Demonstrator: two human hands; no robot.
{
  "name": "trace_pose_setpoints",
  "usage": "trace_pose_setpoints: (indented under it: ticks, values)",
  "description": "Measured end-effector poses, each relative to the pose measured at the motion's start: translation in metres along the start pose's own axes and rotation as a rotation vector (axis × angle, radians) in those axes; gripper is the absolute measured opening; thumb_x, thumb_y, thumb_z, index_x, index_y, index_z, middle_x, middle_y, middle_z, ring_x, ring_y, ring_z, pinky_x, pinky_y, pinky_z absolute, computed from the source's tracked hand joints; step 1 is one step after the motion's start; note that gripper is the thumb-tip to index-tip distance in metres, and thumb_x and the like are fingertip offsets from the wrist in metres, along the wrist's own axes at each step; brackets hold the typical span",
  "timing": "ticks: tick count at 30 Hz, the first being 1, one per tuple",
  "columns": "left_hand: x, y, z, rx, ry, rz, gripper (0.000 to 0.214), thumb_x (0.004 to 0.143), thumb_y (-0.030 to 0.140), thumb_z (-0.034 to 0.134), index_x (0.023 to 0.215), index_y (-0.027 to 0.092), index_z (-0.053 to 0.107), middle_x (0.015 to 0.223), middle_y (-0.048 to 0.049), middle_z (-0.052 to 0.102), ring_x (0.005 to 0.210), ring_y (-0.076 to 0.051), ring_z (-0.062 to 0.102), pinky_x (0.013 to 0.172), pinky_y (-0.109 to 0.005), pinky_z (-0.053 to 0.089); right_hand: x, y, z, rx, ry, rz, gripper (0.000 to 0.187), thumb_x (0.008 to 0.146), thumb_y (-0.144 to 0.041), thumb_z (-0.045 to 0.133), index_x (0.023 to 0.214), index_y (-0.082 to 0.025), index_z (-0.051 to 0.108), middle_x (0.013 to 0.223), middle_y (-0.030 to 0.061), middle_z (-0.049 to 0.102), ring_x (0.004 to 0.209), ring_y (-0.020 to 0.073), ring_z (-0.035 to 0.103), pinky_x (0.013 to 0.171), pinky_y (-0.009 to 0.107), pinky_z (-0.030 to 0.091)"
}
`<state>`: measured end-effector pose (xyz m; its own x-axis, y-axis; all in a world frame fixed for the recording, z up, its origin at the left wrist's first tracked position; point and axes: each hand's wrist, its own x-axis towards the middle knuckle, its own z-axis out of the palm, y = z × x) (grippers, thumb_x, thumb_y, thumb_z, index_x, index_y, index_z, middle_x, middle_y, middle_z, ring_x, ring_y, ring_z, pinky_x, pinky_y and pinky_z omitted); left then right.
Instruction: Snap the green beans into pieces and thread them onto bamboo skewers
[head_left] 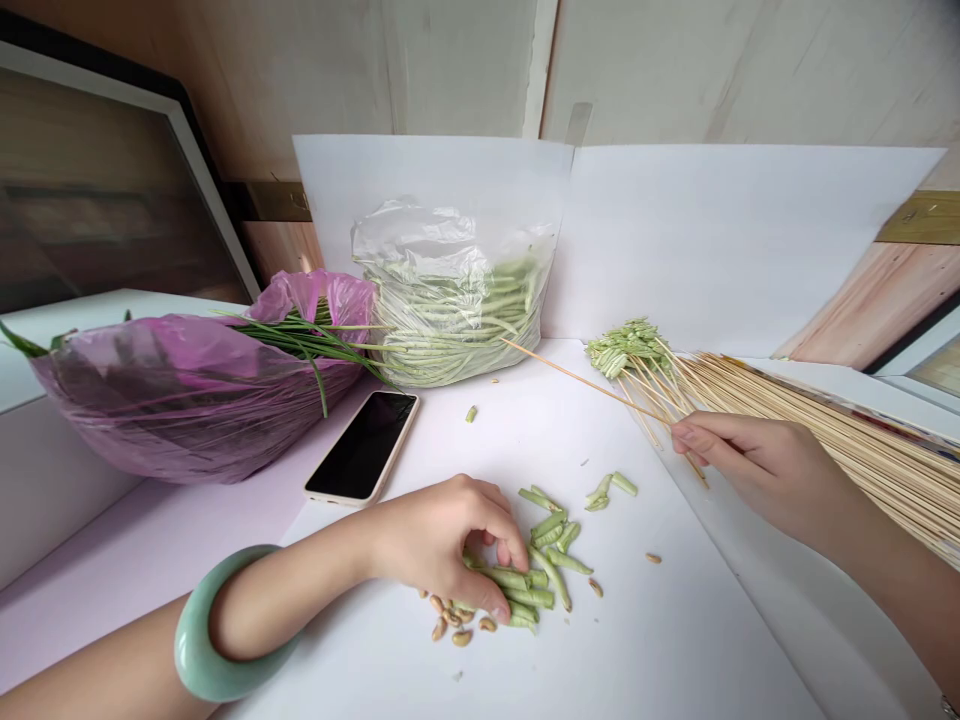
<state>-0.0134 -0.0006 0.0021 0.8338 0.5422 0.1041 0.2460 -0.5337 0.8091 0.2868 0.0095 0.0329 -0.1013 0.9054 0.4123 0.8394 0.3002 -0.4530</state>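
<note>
My left hand (457, 540), with a pale green bangle (193, 635) on its wrist, rests at the middle of the white surface. Its thumb and fingers curl round some cut green bean pieces (529, 597) in a small pile. More loose bean pieces (559, 540) lie just right of those fingers, and brown bean seeds (461, 637) are scattered below them. Out to the right, my right hand (720, 450) pinches a thin bamboo skewer (577, 374), whose far end points up and left. Nothing is threaded on the part of the skewer that shows.
Behind stands a clear bag of long beans (457, 310). A purple bag of green stalks (202, 400) sits left, beside a phone (364, 445). At the right lie skewers holding bean pieces (630, 348) and a long row of bare skewers (832, 430). White boards (735, 240) stand behind.
</note>
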Motion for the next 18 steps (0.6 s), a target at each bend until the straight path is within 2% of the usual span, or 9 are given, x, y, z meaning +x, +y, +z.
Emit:
trace_pose_setpoints:
  ticks: [3,7,9,13,16,18]
  values:
    - [-0.001,0.001,-0.001,-0.094,-0.033,-0.073,0.021,0.074,0.031,0.068,0.089,0.018,0.075,0.076,-0.0076,0.066,0.065,-0.016,0.059,0.057,-0.022,0.045,-0.001,-0.003,0.000,-0.004,-0.075,0.018,0.032,0.079,-0.043,0.049,0.059,-0.021,0.061,0.059,0.0027,0.063,0.057,0.0196,0.057,0.056,0.030,0.043]
    - [0.000,-0.002,-0.001,-0.207,-0.005,-0.155,0.020,0.075,0.027,0.066,0.091,0.018,0.074,0.074,-0.0067,0.066,0.066,-0.016,0.060,0.059,-0.023,0.045,-0.001,0.000,0.004,0.021,-0.053,0.022,0.029,0.076,-0.042,0.051,0.074,-0.022,0.071,0.082,0.0060,0.074,0.059,0.0212,0.062,0.058,0.033,0.048]
    - [0.001,-0.004,0.000,-0.232,0.105,-0.162,0.021,0.075,0.025,0.066,0.093,0.017,0.073,0.074,-0.0056,0.066,0.067,-0.015,0.059,0.061,-0.023,0.045,-0.002,0.002,0.006,0.022,-0.036,0.027,0.031,0.076,-0.043,0.052,0.082,-0.021,0.073,0.089,0.0073,0.075,0.063,0.0224,0.064,0.060,0.034,0.051]
    - [0.007,-0.009,-0.001,-0.394,0.458,-0.170,0.021,0.073,0.027,0.068,0.088,0.014,0.071,0.074,-0.0041,0.064,0.068,-0.013,0.055,0.066,-0.025,0.043,-0.005,0.002,0.008,0.046,-0.039,0.053,0.038,0.079,-0.040,0.052,0.102,-0.017,0.073,0.089,0.0084,0.075,0.077,0.0257,0.068,0.067,0.035,0.055]
    - [0.010,-0.015,-0.003,-0.562,0.673,-0.212,0.023,0.070,0.032,0.071,0.081,0.012,0.068,0.069,-0.0021,0.061,0.063,-0.012,0.052,0.065,-0.026,0.042,-0.007,0.003,0.010,0.103,-0.112,0.043,0.041,0.083,-0.042,0.050,0.111,-0.019,0.070,0.100,0.0072,0.074,0.091,0.0278,0.068,0.075,0.037,0.056]
    - [0.011,-0.018,-0.005,-0.677,0.758,-0.247,0.022,0.070,0.031,0.071,0.080,0.011,0.067,0.067,-0.0018,0.060,0.063,-0.011,0.053,0.066,-0.025,0.042,-0.008,0.005,0.012,0.132,-0.180,0.000,0.037,0.084,-0.040,0.051,0.111,-0.023,0.070,0.111,0.0039,0.071,0.103,0.0278,0.064,0.084,0.038,0.054]
